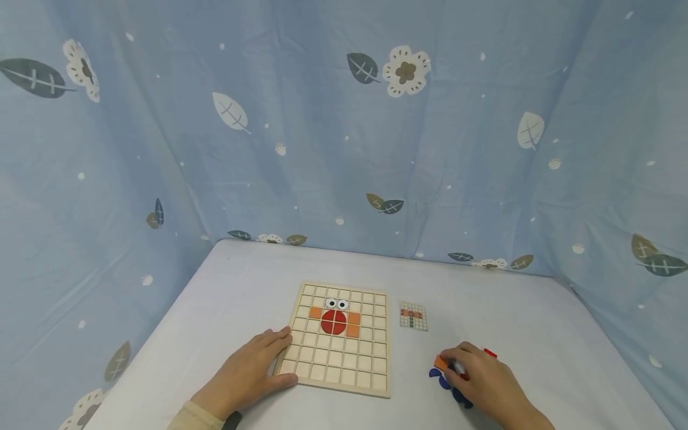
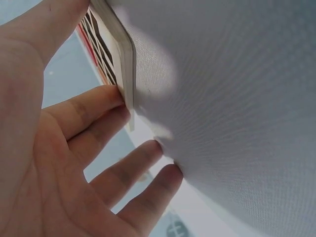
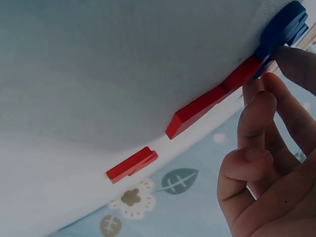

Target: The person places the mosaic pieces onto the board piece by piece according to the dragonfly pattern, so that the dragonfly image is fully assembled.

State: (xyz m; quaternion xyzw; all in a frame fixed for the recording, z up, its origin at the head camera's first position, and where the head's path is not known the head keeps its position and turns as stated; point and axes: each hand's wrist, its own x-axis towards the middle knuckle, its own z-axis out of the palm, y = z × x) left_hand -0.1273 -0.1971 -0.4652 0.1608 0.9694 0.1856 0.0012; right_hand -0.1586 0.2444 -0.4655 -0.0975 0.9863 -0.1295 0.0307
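A wooden grid board [image 1: 335, 358] lies on the table. On it are two eye tiles [image 1: 337, 304], a red disc [image 1: 334, 322] made of quarter pieces and several orange squares [image 1: 353, 324]. My left hand [image 1: 252, 364] touches the board's left edge and near-left corner, its fingers fairly straight; in the left wrist view the fingertips meet the board's edge [image 2: 127, 69]. To the right, my right hand [image 1: 481, 373] pinches an orange square tile [image 1: 441, 362] over a pile of blue pieces [image 1: 444, 382]. In the right wrist view its fingertips are beside the blue pieces [image 3: 281, 29]; the orange tile is hidden there.
A small pattern card [image 1: 413, 316] lies right of the board. Red pieces [image 3: 197, 111] lie beside the blue ones, partly behind my right hand in the head view. A blue patterned curtain [image 1: 333, 149] hangs around the white table [image 1: 258, 269].
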